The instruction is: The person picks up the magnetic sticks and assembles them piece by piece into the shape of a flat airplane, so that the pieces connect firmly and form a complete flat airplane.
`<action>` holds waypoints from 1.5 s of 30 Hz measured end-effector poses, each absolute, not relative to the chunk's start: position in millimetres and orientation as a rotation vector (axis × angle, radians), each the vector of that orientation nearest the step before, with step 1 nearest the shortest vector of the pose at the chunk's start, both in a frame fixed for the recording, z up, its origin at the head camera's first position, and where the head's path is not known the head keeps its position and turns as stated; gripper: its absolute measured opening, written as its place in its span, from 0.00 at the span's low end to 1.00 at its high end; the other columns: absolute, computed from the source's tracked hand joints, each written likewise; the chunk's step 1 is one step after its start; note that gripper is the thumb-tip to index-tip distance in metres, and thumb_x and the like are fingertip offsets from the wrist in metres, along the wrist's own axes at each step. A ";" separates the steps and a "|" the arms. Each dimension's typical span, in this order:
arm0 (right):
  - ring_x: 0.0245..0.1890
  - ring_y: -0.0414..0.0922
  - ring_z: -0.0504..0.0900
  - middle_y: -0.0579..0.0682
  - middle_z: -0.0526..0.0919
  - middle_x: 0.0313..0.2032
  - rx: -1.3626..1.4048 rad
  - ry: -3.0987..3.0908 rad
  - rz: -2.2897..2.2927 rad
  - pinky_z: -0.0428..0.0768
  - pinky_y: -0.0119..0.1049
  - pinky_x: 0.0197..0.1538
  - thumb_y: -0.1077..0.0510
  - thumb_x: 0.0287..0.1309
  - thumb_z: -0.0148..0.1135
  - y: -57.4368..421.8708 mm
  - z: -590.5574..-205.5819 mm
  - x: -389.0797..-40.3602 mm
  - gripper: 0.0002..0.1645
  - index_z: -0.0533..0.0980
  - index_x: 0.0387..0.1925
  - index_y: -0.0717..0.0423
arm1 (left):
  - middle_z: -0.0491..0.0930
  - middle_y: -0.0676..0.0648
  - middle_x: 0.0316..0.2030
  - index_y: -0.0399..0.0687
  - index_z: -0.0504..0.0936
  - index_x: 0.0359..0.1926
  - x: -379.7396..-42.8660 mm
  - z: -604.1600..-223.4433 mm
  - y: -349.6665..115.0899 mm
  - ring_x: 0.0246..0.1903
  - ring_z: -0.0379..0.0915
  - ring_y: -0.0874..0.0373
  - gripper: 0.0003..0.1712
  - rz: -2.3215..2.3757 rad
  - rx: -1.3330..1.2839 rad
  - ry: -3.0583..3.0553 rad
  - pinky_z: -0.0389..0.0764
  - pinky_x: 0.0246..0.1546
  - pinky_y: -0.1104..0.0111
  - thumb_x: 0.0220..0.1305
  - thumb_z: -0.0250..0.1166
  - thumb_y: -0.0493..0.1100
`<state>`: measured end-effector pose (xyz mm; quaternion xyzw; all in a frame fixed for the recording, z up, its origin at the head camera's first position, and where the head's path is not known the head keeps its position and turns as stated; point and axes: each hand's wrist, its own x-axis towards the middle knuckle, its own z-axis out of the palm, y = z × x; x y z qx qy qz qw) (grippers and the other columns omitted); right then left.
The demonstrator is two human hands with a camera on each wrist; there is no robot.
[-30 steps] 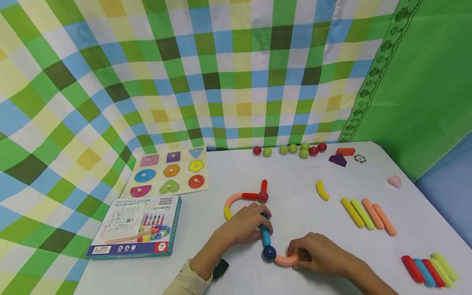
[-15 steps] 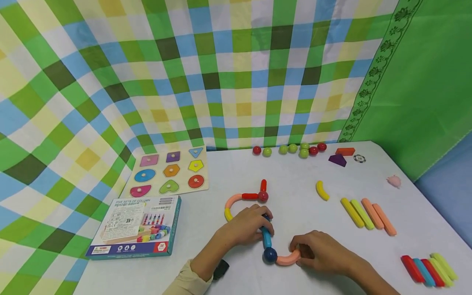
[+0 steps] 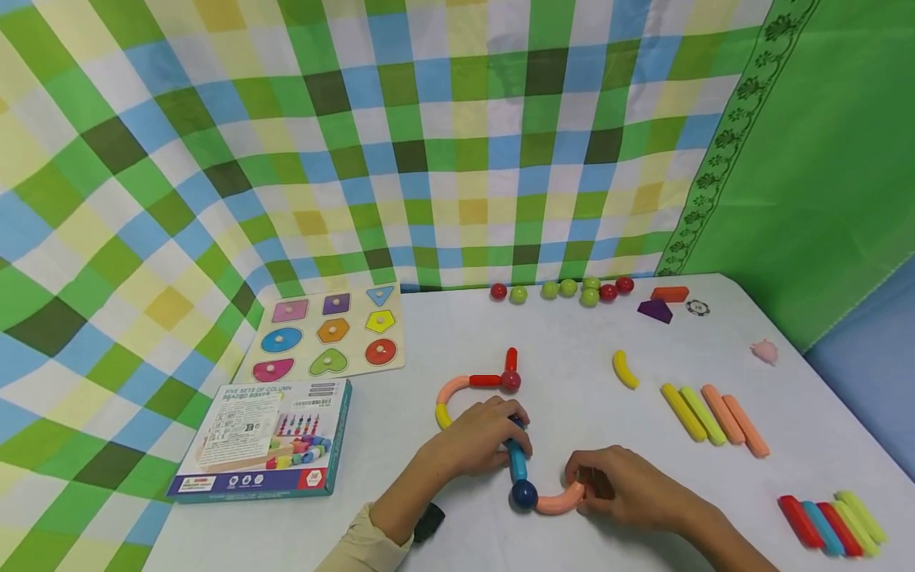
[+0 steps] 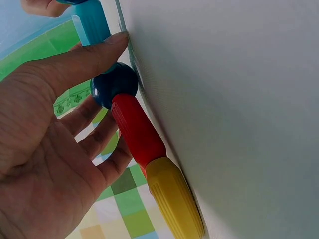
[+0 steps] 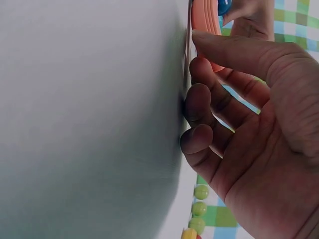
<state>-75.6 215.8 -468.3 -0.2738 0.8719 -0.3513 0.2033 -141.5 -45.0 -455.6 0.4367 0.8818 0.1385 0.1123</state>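
Note:
My left hand (image 3: 486, 435) grips a chain of toy rods and balls where a light blue rod (image 3: 518, 462) meets a dark blue ball (image 4: 117, 84). In the left wrist view a red rod (image 4: 138, 129) and a yellow rod (image 4: 174, 196) follow that ball. Another dark blue ball (image 3: 524, 495) joins the light blue rod's near end to a curved salmon rod (image 3: 557, 504). My right hand (image 3: 625, 485) pinches this curved rod's free end between thumb and fingers. Beyond the left hand, the chain curves round to a red ball (image 3: 511, 381) with an upright-pointing red rod (image 3: 511, 360).
A boxed bead set (image 3: 260, 441) and a shape puzzle board (image 3: 329, 334) lie at left. Red and green balls (image 3: 568, 288) line the back edge. Straight rods (image 3: 715, 417) and a yellow curved rod (image 3: 625, 370) lie at right, with more rods (image 3: 832, 524) near the front.
My right hand has shifted slightly right and away from me, the curved salmon rod's free end moving with it. The near dark blue ball has moved a little right. My left hand stays almost still.

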 end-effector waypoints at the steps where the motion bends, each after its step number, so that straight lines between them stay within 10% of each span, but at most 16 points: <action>1: 0.27 0.34 0.74 0.36 0.75 0.26 -0.766 2.427 -0.985 0.73 0.29 0.30 0.45 0.53 0.68 216.3 -468.6 -76.0 0.14 0.76 0.42 0.36 | 0.73 0.57 0.53 0.69 0.85 0.40 -141.5 -455.3 -45.1 0.52 0.64 0.62 0.10 0.407 1.285 2.588 0.70 0.46 0.72 0.57 0.70 0.47; 10: 0.26 0.41 0.75 0.45 0.77 0.28 -0.741 2.329 -1.144 0.74 0.31 0.29 0.49 0.56 0.66 240.6 -463.9 -104.4 0.18 0.75 0.48 0.46 | 0.73 0.57 0.53 0.70 0.85 0.41 -141.7 -454.1 -45.3 0.53 0.64 0.62 0.11 0.411 1.288 2.577 0.70 0.47 0.72 0.57 0.70 0.46; 19: 0.22 0.44 0.72 0.51 0.76 0.26 -0.493 2.867 -1.230 0.71 0.33 0.24 0.56 0.60 0.63 278.9 -455.5 -209.0 0.11 0.77 0.42 0.57 | 0.73 0.58 0.52 0.71 0.85 0.41 -140.2 -457.3 -46.6 0.51 0.64 0.63 0.12 0.417 1.254 2.566 0.70 0.45 0.73 0.57 0.70 0.46; 29: 0.27 0.50 0.74 0.57 0.77 0.34 -0.096 3.078 -0.995 0.72 0.38 0.27 0.52 0.60 0.62 278.0 -468.2 -299.6 0.29 0.68 0.59 0.61 | 0.73 0.59 0.52 0.73 0.85 0.41 -141.4 -454.3 -46.1 0.52 0.64 0.64 0.13 0.403 1.257 2.568 0.70 0.46 0.72 0.56 0.70 0.46; 45: 0.38 0.59 0.73 0.63 0.76 0.45 -0.036 3.008 -0.771 0.74 0.54 0.42 0.54 0.60 0.60 272.4 -467.5 -323.3 0.29 0.66 0.60 0.61 | 0.73 0.60 0.53 0.73 0.85 0.41 -142.5 -450.3 -44.0 0.52 0.64 0.64 0.13 0.371 1.240 2.578 0.71 0.46 0.72 0.57 0.70 0.47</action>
